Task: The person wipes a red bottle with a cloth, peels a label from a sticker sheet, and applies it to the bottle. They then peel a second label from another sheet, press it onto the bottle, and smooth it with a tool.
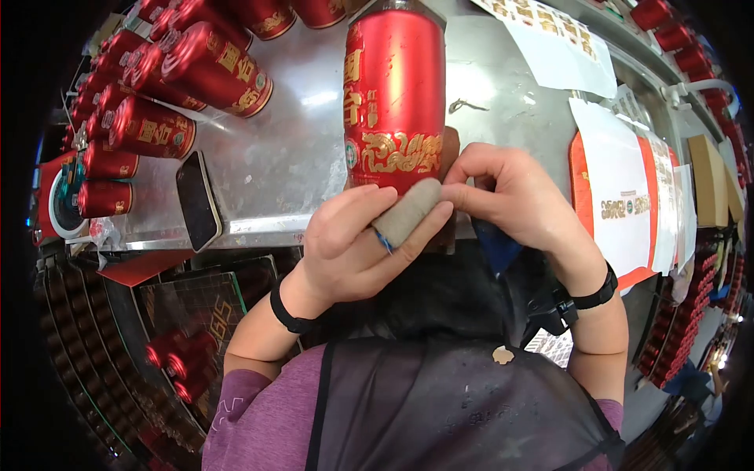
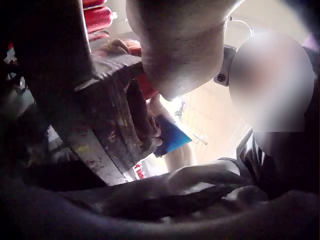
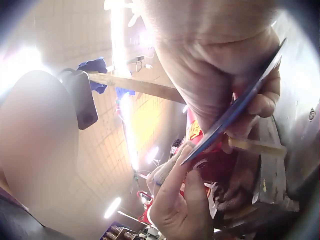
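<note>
A large red bottle with gold lettering [image 1: 397, 78] lies on its side, its base end toward me. My left hand [image 1: 345, 243] rests at that end, fingers mostly straight; a grey cloth wrap [image 1: 410, 216] covers one finger. Beside it, my right hand [image 1: 514, 196] has thumb and forefinger together at the bottle's lower edge. That hand also grips a thin blue sheet [image 3: 237, 107], which hangs below the palm as a blue corner [image 1: 499, 250] in the head view. In the left wrist view, a worn wooden stand [image 2: 110, 120] is beneath the bottle.
Several red bottles [image 1: 153, 129] stand at the left of the metal table [image 1: 283, 149]. A phone [image 1: 198, 200] lies near the front edge. White sheets with gold decals [image 1: 624, 173] lie at the right, by a cardboard box [image 1: 708, 180].
</note>
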The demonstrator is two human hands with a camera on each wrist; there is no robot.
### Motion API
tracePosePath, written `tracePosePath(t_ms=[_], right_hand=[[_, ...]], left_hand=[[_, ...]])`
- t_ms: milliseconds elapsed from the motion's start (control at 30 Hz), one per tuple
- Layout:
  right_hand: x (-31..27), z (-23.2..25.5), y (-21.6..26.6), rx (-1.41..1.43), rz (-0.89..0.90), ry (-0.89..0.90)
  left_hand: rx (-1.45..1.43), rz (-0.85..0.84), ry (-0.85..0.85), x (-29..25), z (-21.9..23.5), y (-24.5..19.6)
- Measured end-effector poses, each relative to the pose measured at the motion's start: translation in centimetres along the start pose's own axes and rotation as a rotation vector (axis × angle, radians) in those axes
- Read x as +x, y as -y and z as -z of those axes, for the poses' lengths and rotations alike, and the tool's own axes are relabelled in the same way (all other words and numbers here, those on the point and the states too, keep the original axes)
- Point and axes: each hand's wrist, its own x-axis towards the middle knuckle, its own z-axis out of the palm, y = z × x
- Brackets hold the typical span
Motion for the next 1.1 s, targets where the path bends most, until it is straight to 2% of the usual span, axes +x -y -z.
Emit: tracePosePath(t_ms=[67,100,133,200,367,733,867,967,1033,1067,1100], right_hand=[[-0.2,0.3,0.2,0.021,0.038,-0.033],[-0.4,0.5,0.3,-0.039,0.075,-0.019],[-0.5,0.5,0.6,-0.096,0.108,0.000],[-1.0,0.7,0.8,-0.044,0.079,-0.001],[-1.7,0.9,0.7,0.013,0.047,-0.014],[-0.6,0.2,-0.2,0.038,0.113,-0.044],[-0.1,-0.1,-0.2,0.017,0.094,-0.050],[0.2,-0.3,-0.2,0.030,0.078,-0.046],[0.2,-0.4,-0.3,0.006,0.083,-0.055],[0.2,-0.4,-0.4,0.010,0.080,-0.059],[0.2,-0.4,-0.3,0.021,0.066,-0.051]], left_hand=[[0.007,0.107,0.076,0.9,0.1,0.1],[0.014,0.223,0.101,1.6,0.1,0.1],[0.012,0.224,0.103,1.8,0.3,0.5],[-0.105,0.404,0.113,1.5,0.6,1.0],[-0.174,0.438,0.052,0.5,0.0,1.2],[-0.466,0.658,-0.031,-0.8,-0.3,0.6],[-0.476,0.666,-0.034,-1.0,-0.3,0.4],[-0.355,0.715,-0.014,-1.4,0.6,0.0],[-0.247,0.416,-0.011,-2.3,1.4,0.4],[-0.250,0.413,-0.007,-2.3,1.4,0.3],[-0.202,0.322,0.002,-2.2,1.6,0.2]])
